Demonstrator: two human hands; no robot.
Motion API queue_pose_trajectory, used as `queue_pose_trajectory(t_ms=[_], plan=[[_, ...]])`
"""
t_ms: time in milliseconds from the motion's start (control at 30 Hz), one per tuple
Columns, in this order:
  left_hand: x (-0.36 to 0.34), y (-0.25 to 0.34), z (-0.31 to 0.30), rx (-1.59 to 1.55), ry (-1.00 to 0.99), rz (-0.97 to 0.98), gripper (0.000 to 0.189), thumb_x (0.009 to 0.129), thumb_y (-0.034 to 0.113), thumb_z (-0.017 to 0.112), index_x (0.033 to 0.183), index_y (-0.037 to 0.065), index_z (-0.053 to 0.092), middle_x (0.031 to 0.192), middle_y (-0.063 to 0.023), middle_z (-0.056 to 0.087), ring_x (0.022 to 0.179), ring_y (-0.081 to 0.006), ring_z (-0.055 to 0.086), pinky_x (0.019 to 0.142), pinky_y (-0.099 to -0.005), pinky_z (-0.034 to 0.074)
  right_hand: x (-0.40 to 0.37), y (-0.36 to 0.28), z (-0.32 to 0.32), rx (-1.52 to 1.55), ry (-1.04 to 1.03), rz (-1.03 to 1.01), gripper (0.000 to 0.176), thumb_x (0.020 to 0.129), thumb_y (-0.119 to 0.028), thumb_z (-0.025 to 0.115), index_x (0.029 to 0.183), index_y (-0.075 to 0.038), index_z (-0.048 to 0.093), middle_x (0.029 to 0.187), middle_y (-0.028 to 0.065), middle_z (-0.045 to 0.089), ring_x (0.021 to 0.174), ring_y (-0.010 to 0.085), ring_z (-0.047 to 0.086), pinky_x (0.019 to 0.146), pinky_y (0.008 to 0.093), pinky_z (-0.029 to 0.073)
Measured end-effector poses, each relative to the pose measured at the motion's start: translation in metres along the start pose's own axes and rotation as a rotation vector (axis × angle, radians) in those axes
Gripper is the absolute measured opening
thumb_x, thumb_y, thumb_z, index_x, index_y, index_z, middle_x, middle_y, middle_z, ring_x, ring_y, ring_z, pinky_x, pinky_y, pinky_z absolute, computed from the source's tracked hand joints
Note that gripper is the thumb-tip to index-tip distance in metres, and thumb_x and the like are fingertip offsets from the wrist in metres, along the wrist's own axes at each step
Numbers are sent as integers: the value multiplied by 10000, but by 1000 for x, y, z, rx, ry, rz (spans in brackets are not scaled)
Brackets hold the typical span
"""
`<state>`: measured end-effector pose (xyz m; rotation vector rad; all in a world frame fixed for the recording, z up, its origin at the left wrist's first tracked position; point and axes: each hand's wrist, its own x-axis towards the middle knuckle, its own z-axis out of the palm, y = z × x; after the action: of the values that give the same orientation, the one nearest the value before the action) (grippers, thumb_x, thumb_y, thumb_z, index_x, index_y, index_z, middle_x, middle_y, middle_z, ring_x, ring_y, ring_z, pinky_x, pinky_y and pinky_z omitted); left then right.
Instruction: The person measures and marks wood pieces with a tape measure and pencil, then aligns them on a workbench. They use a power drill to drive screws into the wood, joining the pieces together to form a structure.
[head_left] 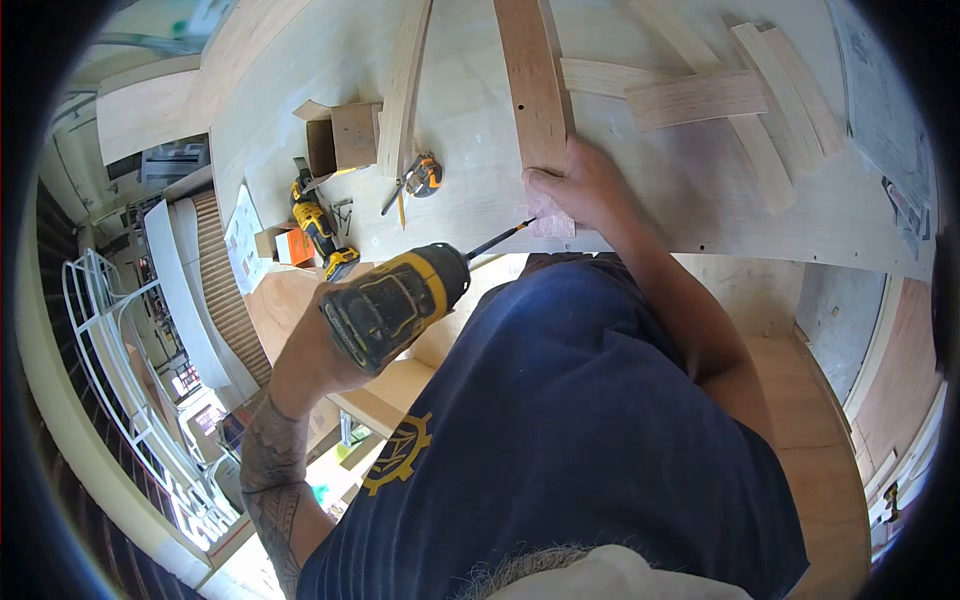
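Observation:
My left hand (325,345) is wrapped round the grip of a yellow and black cordless drill (395,300), mostly hidden behind its body. A long dark bit (500,238) runs from the drill, its tip right at the near end of a wooden board (535,95). That end carries a pinkish patch (553,216), and a dark hole shows farther up. My right hand (585,185) grips the board just above the patch, thumb lying across its top face. The board extends away from me over the pale worktable (460,215).
Left on the table are a second yellow power tool (315,215), several screws (342,216), a tape measure (425,176), a pencil (402,212) and an opened cardboard box (352,135). Another wooden strip (405,80) stretches away. Thin wood strips (695,100) lie crossed at right.

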<state>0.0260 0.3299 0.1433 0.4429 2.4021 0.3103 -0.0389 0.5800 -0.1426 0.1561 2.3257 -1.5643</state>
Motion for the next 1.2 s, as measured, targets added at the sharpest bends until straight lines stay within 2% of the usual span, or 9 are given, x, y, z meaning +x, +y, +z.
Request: queue_pose_trajectory(t_ms=[33, 167, 367, 467, 567, 800, 867, 1067, 1200], plan=[[5, 7, -5, -222, -56, -140, 447, 763, 104, 906, 1179, 86, 745, 1107, -63, 764, 1097, -208, 708, 954, -370, 527, 1, 1, 0, 27, -20, -1, 555, 831, -354, 869, 1223, -9, 681, 1061, 217, 769, 984, 340, 762, 861, 438, 583], [-9, -32, 3, 97, 38, 35, 663, 689, 164, 967, 1283, 52, 694, 1148, -90, 727, 1122, -198, 695, 981, -319, 545, -3, -9, -7, 43, -39, -1, 554, 840, -363, 869, 1215, -4, 675, 1052, 218, 764, 996, 349, 755, 859, 451, 577], [5, -17, -14, 70, -105, 2, 790, 652, 186, 985, 1366, 61, 671, 1200, -92, 726, 1124, -212, 681, 1017, -344, 520, -2, -1, -1, 56, -13, -37, 573, 837, -372, 867, 1217, 8, 665, 1060, 229, 759, 1025, 386, 746, 885, 475, 569], [21, 22, -33, -230, -195, -265, 788, 659, 173, 980, 1376, 61, 671, 1192, -89, 729, 1099, -221, 681, 1030, -356, 507, -3, -6, -4, 73, -35, 0, 579, 839, -360, 865, 1232, 10, 656, 1092, 239, 753, 1056, 397, 738, 907, 478, 564], [17, 8, -26, -16, -122, -77, 772, 664, 166, 978, 1368, 61, 678, 1196, -86, 733, 1091, -212, 689, 1035, -349, 504, -2, -1, 0, 116, -47, 19, 591, 844, -354, 860, 1252, 13, 641, 1134, 254, 742, 1085, 400, 729, 926, 474, 560], [22, 13, -24, -66, -108, -117, 769, 669, 172, 980, 1367, 57, 678, 1191, -84, 734, 1100, -215, 691, 1036, -353, 503, -2, -3, -4, 104, -72, -13, 607, 847, -340, 858, 1283, 9, 622, 1138, 258, 735, 1103, 406, 721, 942, 477, 555], [25, 3, -17, 21, -86, 33, 693, 685, 167, 965, 1314, 43, 701, 1140, -82, 746, 1047, -211, 708, 991, -338, 521, -2, -3, -3, 110, -66, -22, 596, 850, -334, 855, 1280, 7, 622, 1131, 257, 735, 1097, 414, 719, 940, 480, 555], [50, 32, -24, -268, -181, -97, 492, 734, 126, 914, 1175, 6, 731, 1034, -69, 756, 933, -185, 731, 913, -300, 544, 0, 5, 4, 114, -54, -37, 591, 853, -323, 853, 1287, 5, 620, 1132, 259, 735, 1092, 417, 720, 934, 483, 558], [42, -1, -2, -312, -209, -127, 542, 737, 140, 931, 1215, 6, 714, 1081, -70, 752, 948, -180, 729, 923, -315, 549, 1, 10, 7, 120, -34, -50, 588, 849, -319, 857, 1283, 2, 625, 1112, 252, 739, 1068, 418, 722, 933, 481, 558]])
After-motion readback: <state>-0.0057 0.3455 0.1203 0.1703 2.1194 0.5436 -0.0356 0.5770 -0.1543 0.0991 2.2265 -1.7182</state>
